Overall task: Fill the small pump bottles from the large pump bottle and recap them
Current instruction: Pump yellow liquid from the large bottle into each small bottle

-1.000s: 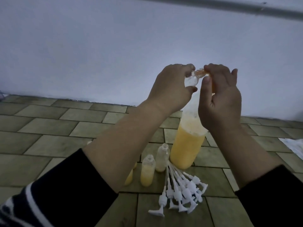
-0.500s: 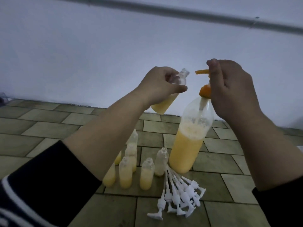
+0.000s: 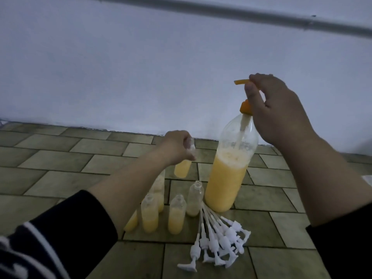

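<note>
The large clear bottle point(image 3: 227, 178), about half full of orange liquid, stands on the tiled floor. My right hand point(image 3: 279, 111) grips its orange pump head point(image 3: 241, 81) from above, fingers curled over it. My left hand point(image 3: 177, 148) holds a small uncapped bottle point(image 3: 182, 168) with orange liquid near its neck, low and to the left of the large bottle. Several small open bottles point(image 3: 176, 216) with orange liquid stand in front, some hidden behind my left forearm. A pile of white pump caps point(image 3: 219, 242) with long tubes lies at the large bottle's base.
A pale wall point(image 3: 141, 77) rises right behind the bottles, with a grey pipe point(image 3: 241, 13) running across its top. The floor is grey-green tile point(image 3: 60, 168). A white scrap shows at the far right edge.
My left hand has carried the filled small bottle down and left, away from the pump spout, toward the standing bottles. My right hand stays on the pump head.
</note>
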